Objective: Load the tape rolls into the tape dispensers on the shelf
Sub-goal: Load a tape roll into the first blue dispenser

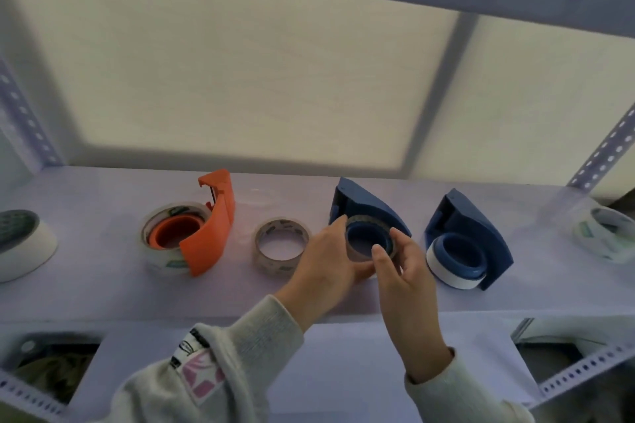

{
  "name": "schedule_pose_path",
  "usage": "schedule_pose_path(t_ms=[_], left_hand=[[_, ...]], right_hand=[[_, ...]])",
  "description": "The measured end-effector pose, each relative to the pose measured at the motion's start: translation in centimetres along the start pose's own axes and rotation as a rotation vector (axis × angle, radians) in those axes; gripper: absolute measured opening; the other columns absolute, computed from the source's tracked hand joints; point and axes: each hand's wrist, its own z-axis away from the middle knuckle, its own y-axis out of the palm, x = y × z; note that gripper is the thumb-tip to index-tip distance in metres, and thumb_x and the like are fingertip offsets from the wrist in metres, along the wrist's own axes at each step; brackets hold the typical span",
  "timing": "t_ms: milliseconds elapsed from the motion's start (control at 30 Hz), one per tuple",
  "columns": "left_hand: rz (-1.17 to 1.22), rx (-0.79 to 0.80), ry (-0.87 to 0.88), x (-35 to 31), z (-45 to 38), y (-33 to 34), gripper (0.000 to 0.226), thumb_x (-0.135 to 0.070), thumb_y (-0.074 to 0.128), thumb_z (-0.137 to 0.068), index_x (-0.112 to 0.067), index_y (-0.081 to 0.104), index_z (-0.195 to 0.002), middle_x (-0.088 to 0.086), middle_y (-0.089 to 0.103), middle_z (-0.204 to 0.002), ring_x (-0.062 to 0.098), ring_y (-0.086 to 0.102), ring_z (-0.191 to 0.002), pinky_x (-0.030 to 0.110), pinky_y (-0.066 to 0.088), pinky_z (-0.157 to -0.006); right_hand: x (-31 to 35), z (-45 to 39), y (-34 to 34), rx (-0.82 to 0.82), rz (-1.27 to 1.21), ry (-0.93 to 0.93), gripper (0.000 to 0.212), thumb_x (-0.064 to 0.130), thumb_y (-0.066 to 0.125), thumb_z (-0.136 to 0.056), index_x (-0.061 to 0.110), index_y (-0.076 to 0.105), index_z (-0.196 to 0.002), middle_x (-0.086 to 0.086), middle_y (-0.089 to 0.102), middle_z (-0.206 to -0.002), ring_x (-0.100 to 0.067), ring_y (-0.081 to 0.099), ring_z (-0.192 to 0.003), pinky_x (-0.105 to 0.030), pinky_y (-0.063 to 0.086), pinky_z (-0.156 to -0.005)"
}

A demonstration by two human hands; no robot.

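Left hand (330, 261) fingers are curling round the near-left rim of a clear tape roll (369, 221), thumb tip touching its far-left edge. Right hand (403, 271) is pinching the roll's right side, index tip on the near rim, thumb on the right rim, other fingers loosely curled behind. The roll is sitting around the blue hub of the middle blue dispenser (367, 206), lying on its side on the shelf (103, 292); can't tell if it's seated fully.

Both sleeves are light grey; the left one is carrying a pink and white patch w/ some black print, blurred.

Just left of the hands, a loose clear roll (281, 245) is lying flat on the shelf, apart from the left hand's knuckles. Further left, an orange dispenser (209, 237) is lying w/ a clear roll (165, 216) around its orange hub. At far left, a white roll (24, 247) is partly cut by the frame edge.

Right of the hands, a 2nd blue dispenser (470, 233) is holding a white roll (446, 271) around its hub, near but not touching the right hand. At far right, a clear roll w/ greenish print (604, 233) is lying blurred beside the perforated shelf upright (604, 148). Behind everything, a pale backlit panel is filling the rear of the bay.
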Motion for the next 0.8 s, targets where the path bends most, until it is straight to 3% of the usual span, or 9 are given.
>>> schedule_pose_path(t_ms=[67,133,233,333,467,567,667,733,800], left_hand=[[0.028,-0.033,0.037,-0.3,0.4,-0.5,0.070,-0.042,0.082,-0.067,-0.022,0.051,-0.126,-0.009,0.065,-0.116,0.007,0.060,-0.106,0.021,0.050,-0.093],[0.085,-0.070,0.066,-0.6,0.8,-1.4,0.066,-0.041,0.084,-0.064,-0.035,0.051,-0.121,-0.021,0.062,-0.111,0.002,0.059,-0.106,0.017,0.048,-0.092],[0.216,-0.128,0.084,-1.1,1.4,-3.5,0.071,-0.027,0.087,-0.061,-0.044,0.045,-0.116,-0.028,0.057,-0.109,0.000,0.058,-0.110,0.015,0.047,-0.094],[0.375,-0.206,0.050,-0.4,1.7,-6.0,0.073,-0.019,0.089,-0.057,-0.039,0.050,-0.115,-0.018,0.061,-0.117,0.004,0.059,-0.113,0.020,0.050,-0.093],[0.488,-0.349,0.038,1.3,3.3,-10.7,0.092,-0.018,0.090,-0.057,-0.040,0.037,-0.129,-0.009,0.056,-0.134,0.002,0.052,-0.124,0.024,0.043,-0.102],[0.501,-0.486,0.047,2.7,5.1,-15.8,0.079,-0.016,0.089,-0.055,-0.030,0.047,-0.121,0.000,0.059,-0.132,0.012,0.059,-0.118,0.040,0.048,-0.101],[0.462,-0.545,0.069,4.8,7.1,-21.5,0.071,-0.020,0.079,-0.065,-0.019,0.052,-0.131,0.001,0.059,-0.134,0.020,0.055,-0.125,0.050,0.042,-0.105],[0.420,-0.598,0.054,6.7,8.6,-24.8,0.058,-0.022,0.075,-0.078,-0.023,0.054,-0.131,-0.001,0.059,-0.135,0.016,0.053,-0.127,0.043,0.041,-0.107],[0.387,-0.696,0.020,8.3,10.3,-27.7,0.038,-0.025,0.062,-0.091,-0.027,0.057,-0.129,-0.005,0.061,-0.131,0.009,0.057,-0.119,0.031,0.045,-0.098]], right_hand=[[0.5,0.3,-0.4,-0.002,-0.054,-0.054,0.038,0.026,0.055,-0.093,0.021,0.048,-0.131,0.007,0.062,-0.119,-0.005,0.059,-0.110,-0.031,0.050,-0.098],[1.4,0.5,-1.1,-0.032,-0.156,-0.117,0.027,0.017,0.057,-0.093,0.022,0.053,-0.119,0.011,0.062,-0.112,0.004,0.060,-0.101,-0.022,0.052,-0.092],[2.7,0.9,-1.6,-0.050,-0.409,-0.206,0.026,0.002,0.053,-0.093,0.016,0.056,-0.114,0.005,0.066,-0.111,-0.003,0.064,-0.103,-0.017,0.053,-0.086],[3.9,0.8,0.1,0.076,-0.552,-0.248,0.027,0.003,0.051,-0.094,0.014,0.057,-0.119,0.000,0.068,-0.114,-0.017,0.065,-0.106,-0.028,0.053,-0.088],[6.5,1.5,5.2,0.319,-0.655,-0.269,0.042,0.010,0.056,-0.092,0.018,0.049,-0.132,0.007,0.062,-0.129,-0.010,0.057,-0.121,-0.023,0.047,-0.096],[8.5,2.6,9.8,0.474,-0.682,-0.275,0.048,0.012,0.056,-0.089,0.026,0.044,-0.134,0.014,0.060,-0.131,-0.008,0.053,-0.126,-0.029,0.045,-0.102],[11.0,3.7,14.6,0.668,-0.737,-0.254,0.049,-0.003,0.049,-0.094,0.020,0.038,-0.136,0.018,0.061,-0.124,-0.010,0.058,-0.116,-0.019,0.050,-0.090],[12.3,4.5,18.0,0.747,-0.743,-0.245,0.053,-0.002,0.050,-0.094,0.018,0.034,-0.140,0.015,0.055,-0.130,-0.012,0.051,-0.121,-0.017,0.047,-0.094],[13.5,5.2,21.3,0.839,-0.729,-0.243,0.055,0.007,0.053,-0.092,0.023,0.033,-0.140,0.016,0.049,-0.137,0.001,0.047,-0.129,-0.017,0.040,-0.103]])
